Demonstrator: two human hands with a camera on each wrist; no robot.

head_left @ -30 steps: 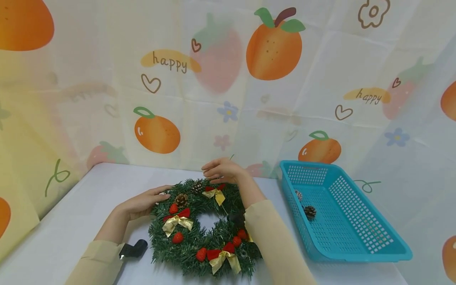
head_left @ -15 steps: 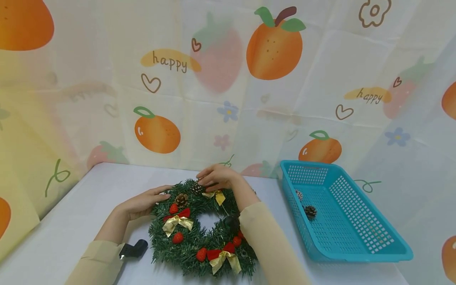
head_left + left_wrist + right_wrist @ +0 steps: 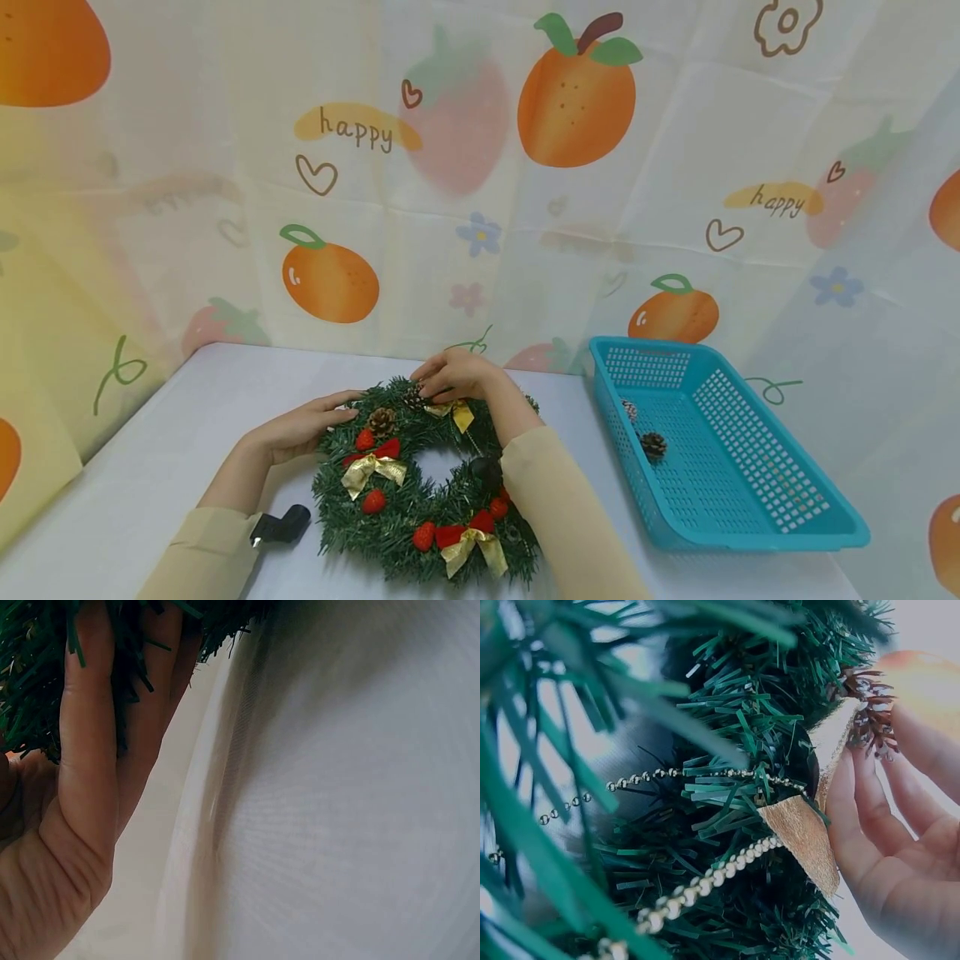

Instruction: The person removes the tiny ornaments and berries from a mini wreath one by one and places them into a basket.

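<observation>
A green tinsel wreath [image 3: 352, 533] lies on the white table, dressed with red-and-gold bows, red strawberries and pinecones. My left hand [image 3: 300, 429] holds its upper left edge; in the left wrist view the fingers [image 3: 88, 742] reach into the greenery. At the wreath's far side my right hand [image 3: 459, 375] pinches a dark pinecone [image 3: 414, 397], just left of a gold bow [image 3: 461, 414]. The right wrist view shows the fingertips around that pinecone [image 3: 874, 712], close by the gold ribbon [image 3: 806, 840] and a bead chain [image 3: 705, 885]. A browner pinecone [image 3: 382, 421] sits to its left.
A blue plastic basket [image 3: 750, 540] stands at the right with a pinecone [image 3: 653, 447] and a smaller pale-tipped one [image 3: 629, 410] inside. A fruit-print cloth [image 3: 480, 250] hangs behind the table. A black wrist camera [image 3: 281, 527] sits by the left sleeve.
My right hand has come left and down from above the red-and-gold bow to the dark pinecone. The left hand and the wreath have stayed in place.
</observation>
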